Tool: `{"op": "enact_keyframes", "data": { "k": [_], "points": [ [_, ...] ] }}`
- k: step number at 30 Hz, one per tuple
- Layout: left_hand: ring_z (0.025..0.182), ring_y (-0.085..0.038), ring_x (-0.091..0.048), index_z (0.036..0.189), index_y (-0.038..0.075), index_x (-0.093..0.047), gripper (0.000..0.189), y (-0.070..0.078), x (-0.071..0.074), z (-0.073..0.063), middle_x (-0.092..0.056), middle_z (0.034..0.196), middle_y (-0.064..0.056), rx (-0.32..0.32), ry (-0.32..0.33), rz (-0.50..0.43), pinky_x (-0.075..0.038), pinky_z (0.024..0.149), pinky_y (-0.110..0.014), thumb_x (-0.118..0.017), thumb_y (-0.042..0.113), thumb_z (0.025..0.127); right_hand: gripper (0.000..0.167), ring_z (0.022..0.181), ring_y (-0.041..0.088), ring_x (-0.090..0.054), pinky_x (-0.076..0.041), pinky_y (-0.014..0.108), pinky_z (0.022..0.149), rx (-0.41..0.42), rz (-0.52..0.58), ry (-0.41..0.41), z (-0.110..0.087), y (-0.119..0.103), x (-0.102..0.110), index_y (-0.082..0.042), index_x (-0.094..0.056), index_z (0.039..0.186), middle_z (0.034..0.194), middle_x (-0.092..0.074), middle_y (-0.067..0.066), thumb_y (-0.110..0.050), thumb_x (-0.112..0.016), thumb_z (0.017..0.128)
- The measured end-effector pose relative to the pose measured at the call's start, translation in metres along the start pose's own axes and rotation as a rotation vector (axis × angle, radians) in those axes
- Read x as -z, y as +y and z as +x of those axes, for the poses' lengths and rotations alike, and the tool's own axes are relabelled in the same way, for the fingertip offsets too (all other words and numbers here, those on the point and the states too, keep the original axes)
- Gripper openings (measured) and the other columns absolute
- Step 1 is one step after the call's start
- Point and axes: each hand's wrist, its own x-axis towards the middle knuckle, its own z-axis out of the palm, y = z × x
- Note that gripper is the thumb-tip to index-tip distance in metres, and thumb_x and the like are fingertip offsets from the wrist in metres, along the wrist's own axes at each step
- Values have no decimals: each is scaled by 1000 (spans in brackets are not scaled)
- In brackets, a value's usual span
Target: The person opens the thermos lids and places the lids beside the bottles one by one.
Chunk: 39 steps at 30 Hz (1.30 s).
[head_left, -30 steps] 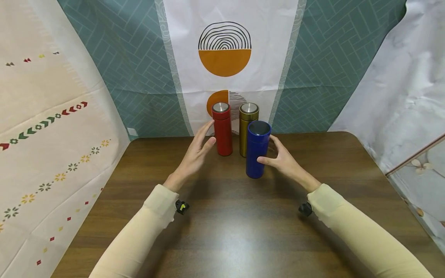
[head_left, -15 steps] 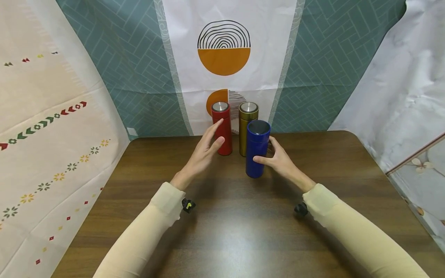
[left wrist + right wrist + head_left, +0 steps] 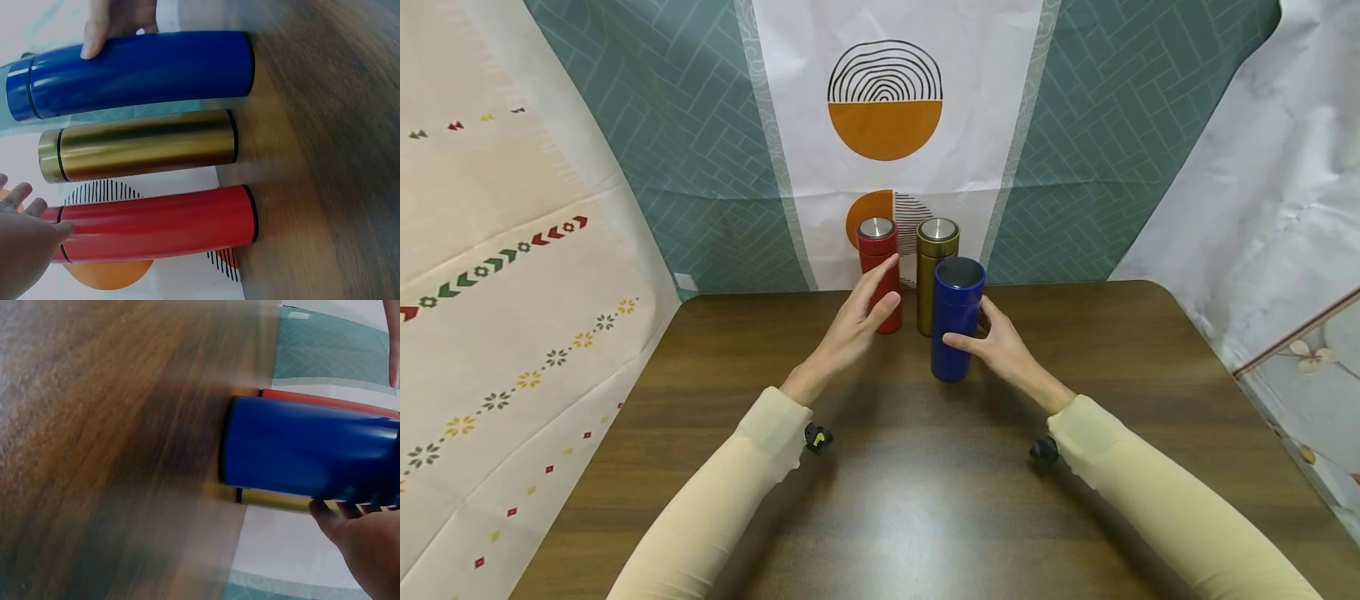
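In the head view a blue thermos flask (image 3: 951, 364) stands upright on the table, nearest to me. My right hand (image 3: 1006, 343) holds it from the right side, thumb across the front and fingers behind. Farther back are a red thermos flask (image 3: 877, 255) and a gold thermos flask (image 3: 927, 279), both upright with silvery lid tops; the blue one partly covers the gold one. My left hand (image 3: 848, 332) hovers with fingers extended and thumb apart, overlapping the red flask in this view. In the left wrist view its fingers lie near the lid end of the red flask (image 3: 156, 228).
The brown wooden table (image 3: 880, 483) reaches back to a patterned teal and white cloth (image 3: 715, 167) just behind the flasks. A cream cloth (image 3: 512, 333) hangs on the left, and a white marbled cloth (image 3: 1262, 208) on the right.
My left hand has moved right, from beside the red flask to in front of it. My right thumb has slid a little farther left across the blue flask, which stays in place.
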Motion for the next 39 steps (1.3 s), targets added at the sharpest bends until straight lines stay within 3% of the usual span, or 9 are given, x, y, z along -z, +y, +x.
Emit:
{"op": "enact_keyframes", "data": {
  "k": [11, 18, 19, 25, 26, 31, 39],
  "points": [
    [153, -17, -30, 165, 20, -31, 95, 1, 3, 2, -35, 166, -2, -4, 5, -29, -25, 125, -51, -41, 81, 93, 81, 143, 40, -46, -39, 60, 115, -5, -28, 16, 1, -2, 2, -8, -40, 158, 152, -51, 22, -19, -83, 91],
    [152, -18, -31, 164, 17, -32, 98, 2, 2, 0, -36, 165, -6, -3, -13, -101, -23, 126, -49, -46, 81, 91, 82, 141, 41, -49, -43, 59, 112, -13, -21, 10, 0, -6, 0, -9, -40, 159, 152, -52, 21, -19, -84, 90],
    [152, -18, -31, 164, 18, -32, 91, 3, 2, 0, -36, 165, -5, -1, -18, -120, -22, 126, -48, -47, 75, 96, 82, 140, 42, -49, -43, 59, 112, -14, -17, 6, -1, -8, -1, -9, -40, 159, 152, -51, 21, -19, -84, 90],
    [153, -15, -30, 164, 17, -31, 99, 7, 1, -6, -37, 165, -2, 11, -34, -197, -20, 127, -44, -56, 77, 90, 82, 136, 42, -54, -45, 59, 110, 4, -18, -21, -7, -19, -9, -10, -42, 158, 150, -55, 19, -19, -85, 89],
    [153, -15, -31, 164, 16, -30, 108, 8, 1, -7, -37, 165, -2, 9, -35, -206, -21, 127, -44, -56, 84, 84, 82, 136, 42, -55, -45, 59, 110, 8, -19, -27, -8, -21, -11, -10, -42, 158, 150, -55, 18, -21, -85, 89],
    [153, -17, -30, 164, 12, -29, 110, 11, 2, -9, -38, 165, -4, -28, -55, -257, -21, 127, -45, -60, 81, 85, 86, 136, 40, -55, -44, 60, 110, 24, -1, -67, -15, -26, -17, -13, -41, 159, 150, -55, 15, -28, -86, 88],
    [155, -18, -29, 164, 11, -28, 109, 16, 6, -11, -37, 166, -7, -61, -92, -294, -19, 127, -46, -64, 77, 85, 80, 130, 37, -61, -47, 59, 109, 60, 35, -118, -22, -32, -28, -10, -47, 154, 144, -61, 15, -23, -87, 87]
  ]
}}
